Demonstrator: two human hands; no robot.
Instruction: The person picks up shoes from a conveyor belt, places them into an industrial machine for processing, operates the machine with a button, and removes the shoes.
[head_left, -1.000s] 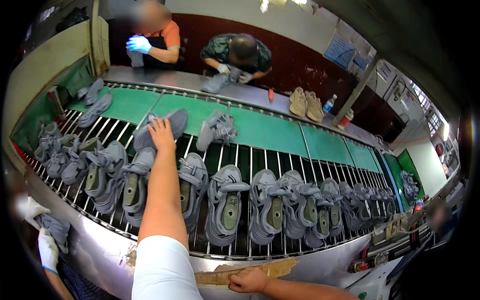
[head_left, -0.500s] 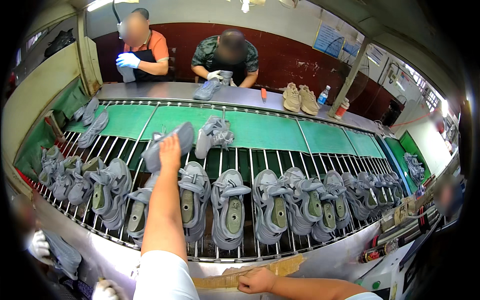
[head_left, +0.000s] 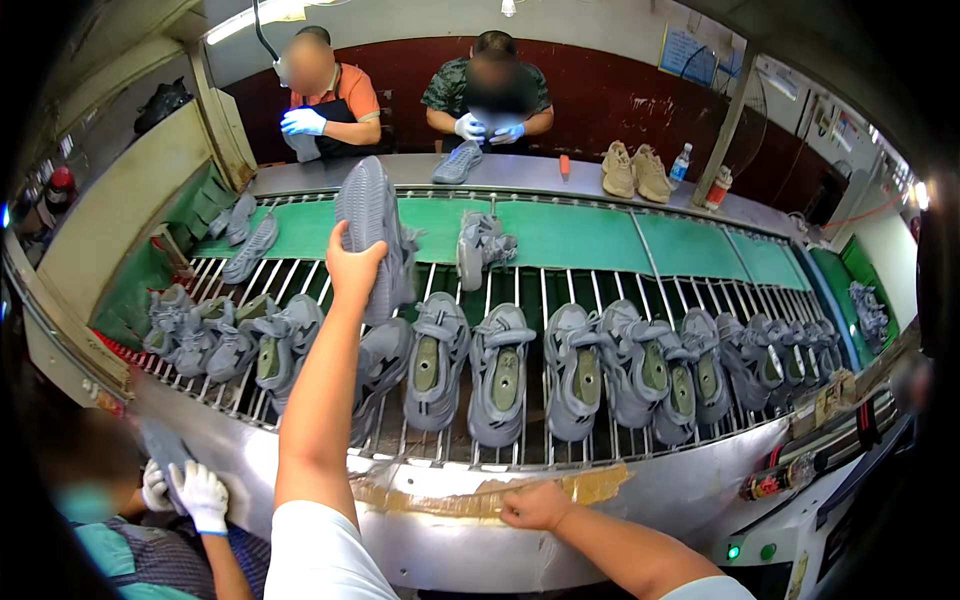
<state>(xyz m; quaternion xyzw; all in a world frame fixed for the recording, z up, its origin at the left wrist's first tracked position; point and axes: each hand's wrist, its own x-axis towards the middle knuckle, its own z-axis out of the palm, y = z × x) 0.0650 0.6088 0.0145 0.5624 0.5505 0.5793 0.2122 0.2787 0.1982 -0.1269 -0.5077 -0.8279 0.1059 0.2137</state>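
Observation:
My left hand (head_left: 357,262) is closed round a grey sneaker (head_left: 372,205), held up on end above the roller rack with its ribbed sole showing. My right hand (head_left: 537,505) is curled into a fist and rests against the brown tape (head_left: 595,483) on the rack's metal front edge; nothing shows in it. Below my raised forearm, partly covered by it, sits another grey sneaker (head_left: 383,362). A row of grey sneakers with green lasts inside, such as the near sneaker (head_left: 498,385), runs along the rack. A sneaker pair (head_left: 482,248) lies at the green belt.
Beyond the green belt (head_left: 580,240), two people sit at a metal bench (head_left: 520,172) with a grey sneaker, beige shoes (head_left: 635,172), a red-handled tool (head_left: 564,167) and bottles. At lower left, a person's gloved hands (head_left: 200,495) hold a grey shoe. Machinery stands at right.
My left hand has turned the sneaker from tilted to upright, its sole now showing. My right hand stays at the taped edge. The camera view has shifted; the far co-worker's sneaker now lies on the bench.

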